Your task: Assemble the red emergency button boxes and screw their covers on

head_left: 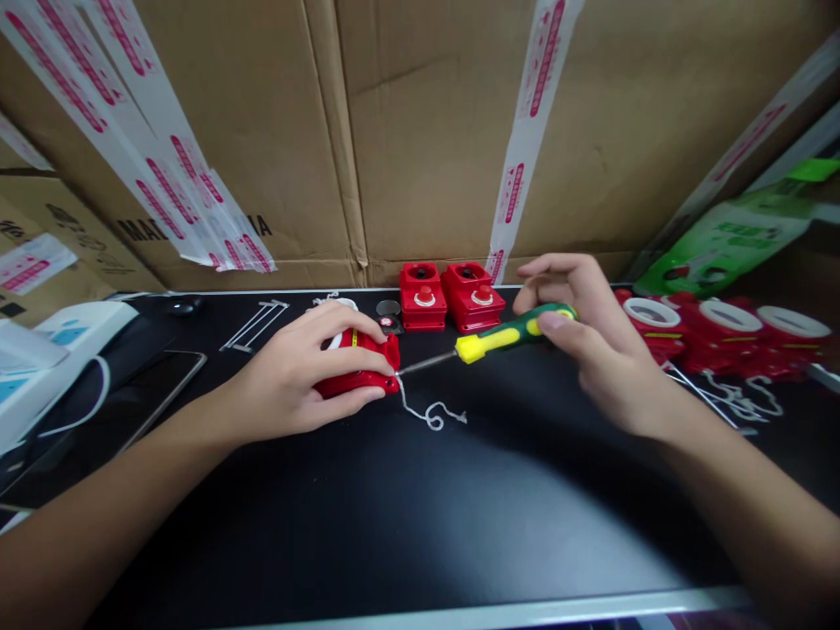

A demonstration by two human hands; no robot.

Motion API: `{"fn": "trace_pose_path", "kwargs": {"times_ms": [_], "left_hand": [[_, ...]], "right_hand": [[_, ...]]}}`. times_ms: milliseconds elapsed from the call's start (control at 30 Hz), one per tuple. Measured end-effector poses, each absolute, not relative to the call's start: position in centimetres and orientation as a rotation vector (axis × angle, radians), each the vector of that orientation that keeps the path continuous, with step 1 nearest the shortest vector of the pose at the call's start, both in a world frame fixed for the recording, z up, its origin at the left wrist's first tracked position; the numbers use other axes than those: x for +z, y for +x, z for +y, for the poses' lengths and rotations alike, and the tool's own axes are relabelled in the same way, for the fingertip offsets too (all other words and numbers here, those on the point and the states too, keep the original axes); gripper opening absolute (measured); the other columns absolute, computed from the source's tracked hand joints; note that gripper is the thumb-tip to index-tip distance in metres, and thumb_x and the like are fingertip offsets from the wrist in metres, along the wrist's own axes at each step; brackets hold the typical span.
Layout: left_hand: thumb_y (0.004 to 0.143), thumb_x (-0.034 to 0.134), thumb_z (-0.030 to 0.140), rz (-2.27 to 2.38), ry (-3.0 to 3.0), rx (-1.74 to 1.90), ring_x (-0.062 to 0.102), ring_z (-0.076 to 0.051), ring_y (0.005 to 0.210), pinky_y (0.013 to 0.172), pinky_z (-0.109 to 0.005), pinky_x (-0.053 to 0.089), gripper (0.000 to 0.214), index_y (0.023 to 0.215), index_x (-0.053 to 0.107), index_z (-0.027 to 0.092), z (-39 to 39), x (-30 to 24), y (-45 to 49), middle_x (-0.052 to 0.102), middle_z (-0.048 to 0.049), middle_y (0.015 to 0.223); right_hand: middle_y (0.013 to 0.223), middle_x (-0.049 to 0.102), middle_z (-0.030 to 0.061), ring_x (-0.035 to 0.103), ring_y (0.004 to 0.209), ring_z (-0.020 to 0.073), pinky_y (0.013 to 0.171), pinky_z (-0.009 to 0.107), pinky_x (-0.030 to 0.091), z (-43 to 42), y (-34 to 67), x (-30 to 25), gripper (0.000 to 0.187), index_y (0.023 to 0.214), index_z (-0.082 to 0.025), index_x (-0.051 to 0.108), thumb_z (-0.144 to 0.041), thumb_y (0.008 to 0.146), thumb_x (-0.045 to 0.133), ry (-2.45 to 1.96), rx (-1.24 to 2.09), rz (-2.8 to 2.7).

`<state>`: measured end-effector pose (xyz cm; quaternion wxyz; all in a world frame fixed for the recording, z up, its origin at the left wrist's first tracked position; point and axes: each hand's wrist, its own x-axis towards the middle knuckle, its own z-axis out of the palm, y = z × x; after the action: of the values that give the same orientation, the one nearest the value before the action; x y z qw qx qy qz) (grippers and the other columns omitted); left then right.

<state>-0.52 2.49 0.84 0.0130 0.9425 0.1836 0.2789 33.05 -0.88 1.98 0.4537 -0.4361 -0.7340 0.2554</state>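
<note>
1. The black surface (420, 525) lies closest, with a pale edge strip along its near side. Both bare forearms come in over it from the lower corners.
2. The left hand (308, 372) lies over a red casing (367, 367) left of the middle of the surface. Its grip is clenched around the casing, fingers across the top and thumb along the near side, pressing it down onto the surface.
3. The right hand (591, 341) has its grip closed on a screwdriver (505, 335) with a green and yellow handle, held at the handle's far end between thumb and fingertips.
4. The screwdriver lies almost level, and its thin metal shaft points left. The tip meets the right end of the red casing, just beside the left fingertips.
5. A white string (430, 413) trails from the casing's right end and curls on the surface just below the shaft.
6. Two red boxes (423, 296) stand side by side at the back, against a wall of cardboard (426, 131) crossed by strips of printed tape (531, 131).
7. A row of red parts with white rings (715, 328) lies to the right, beyond the right hand, with more string and wire in front of it.
8. Thin metal rods (253, 324) lie at the back left, and a dark phone (150, 394) lies near the left edge.
</note>
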Motion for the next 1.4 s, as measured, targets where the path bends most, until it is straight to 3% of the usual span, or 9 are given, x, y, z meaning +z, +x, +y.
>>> {"fn": "trace_pose_path", "kwargs": {"times_ms": [100, 233, 500, 700, 833, 967, 1167, 1267, 1400], "left_hand": [[0.095, 0.075, 0.021, 0.575, 2.937, 0.88, 0.065, -0.026, 0.116, 0.103, -0.042, 0.052, 0.021, 0.116, 0.076, 0.027, 2.5, 0.8, -0.5, 0.068, -0.0095, 0.122], [0.096, 0.076, 0.021, 0.577, 2.943, 0.883, 0.065, -0.026, 0.117, 0.104, -0.042, 0.051, 0.02, 0.116, 0.076, 0.026, 2.5, 0.8, -0.6, 0.067, -0.0098, 0.122], [0.097, 0.075, 0.021, 0.569, 2.945, 0.888, 0.065, -0.025, 0.115, 0.102, -0.041, 0.052, 0.018, 0.115, 0.076, 0.025, 2.5, 0.8, -0.5, 0.067, -0.0098, 0.122], [0.096, 0.075, 0.021, 0.583, 2.944, 0.873, 0.065, -0.025, 0.115, 0.102, -0.042, 0.052, 0.019, 0.115, 0.076, 0.025, 2.6, 0.7, -0.6, 0.067, -0.0094, 0.122], [0.096, 0.075, 0.021, 0.582, 2.941, 0.867, 0.064, -0.026, 0.116, 0.102, -0.042, 0.052, 0.019, 0.115, 0.076, 0.025, 2.5, 0.7, -0.7, 0.066, -0.0097, 0.123], [0.097, 0.075, 0.021, 0.577, 2.944, 0.874, 0.065, -0.026, 0.116, 0.102, -0.042, 0.052, 0.019, 0.115, 0.076, 0.025, 2.5, 0.8, -0.6, 0.066, -0.0098, 0.123], [0.097, 0.075, 0.021, 0.574, 2.948, 0.88, 0.065, -0.025, 0.115, 0.102, -0.042, 0.052, 0.019, 0.115, 0.076, 0.025, 2.6, 0.7, -0.6, 0.066, -0.0097, 0.122], [0.097, 0.075, 0.021, 0.578, 2.947, 0.866, 0.065, -0.025, 0.116, 0.102, -0.042, 0.052, 0.019, 0.115, 0.076, 0.024, 2.6, 0.8, -0.6, 0.066, -0.01, 0.123], [0.097, 0.074, 0.022, 0.581, 2.956, 0.89, 0.065, -0.026, 0.116, 0.102, -0.041, 0.052, 0.018, 0.115, 0.076, 0.024, 2.5, 0.9, -0.6, 0.067, -0.0104, 0.122]], "right_hand": [[0.109, 0.056, 0.0053, 0.055, 0.092, 0.0274, 0.076, 0.039, 0.047, -1.0, 33.0, 1.8, 0.04, 0.134, -0.035, 0.047, -0.044, 0.098, 0.063, -1.014, 0.765, -1.746], [0.096, 0.058, 0.0049, 0.051, 0.073, 0.0231, 0.064, 0.038, 0.043, -1.2, 33.0, 2.2, 0.041, 0.136, -0.031, 0.05, -0.06, 0.106, 0.047, -1.256, 0.669, -1.773], [0.106, 0.057, 0.0046, 0.055, 0.096, 0.0269, 0.079, 0.04, 0.047, -0.8, 33.5, 1.8, 0.043, 0.134, -0.032, 0.047, -0.04, 0.095, 0.062, -0.993, 0.786, -1.756], [0.089, 0.058, 0.0051, 0.054, 0.072, 0.0248, 0.064, 0.041, 0.047, -1.2, 33.2, 1.9, 0.047, 0.141, -0.032, 0.051, -0.062, 0.109, 0.035, -1.266, 0.687, -1.746], [0.095, 0.057, 0.0047, 0.055, 0.083, 0.0255, 0.076, 0.042, 0.047, -0.9, 33.2, 2.0, 0.035, 0.138, -0.03, 0.051, -0.043, 0.105, 0.05, -1.221, 0.665, -1.772], [0.097, 0.053, 0.0025, 0.052, 0.086, 0.0253, 0.075, 0.04, 0.045, -0.6, 33.4, 1.6, 0.058, 0.14, -0.031, 0.041, -0.024, 0.085, 0.061, -0.989, 0.789, -1.777], [0.088, 0.059, 0.0026, 0.055, 0.063, 0.021, 0.053, 0.035, 0.043, -1.0, 32.9, 2.1, 0.047, 0.139, -0.032, 0.05, -0.064, 0.107, 0.038, -1.286, 0.811, -1.707], [0.087, 0.061, 0.0037, 0.061, 0.078, 0.0237, 0.068, 0.038, 0.05, -0.9, 32.8, 2.6, 0.043, 0.123, -0.027, 0.062, -0.063, 0.105, 0.047, -1.4, 0.631, -1.845], [0.114, 0.064, 0.0079, 0.062, 0.107, 0.028, 0.09, 0.04, 0.053, -0.6, 32.8, 2.7, 0.034, 0.124, -0.028, 0.058, -0.051, 0.099, 0.066, -1.235, 0.615, -1.816]]}}
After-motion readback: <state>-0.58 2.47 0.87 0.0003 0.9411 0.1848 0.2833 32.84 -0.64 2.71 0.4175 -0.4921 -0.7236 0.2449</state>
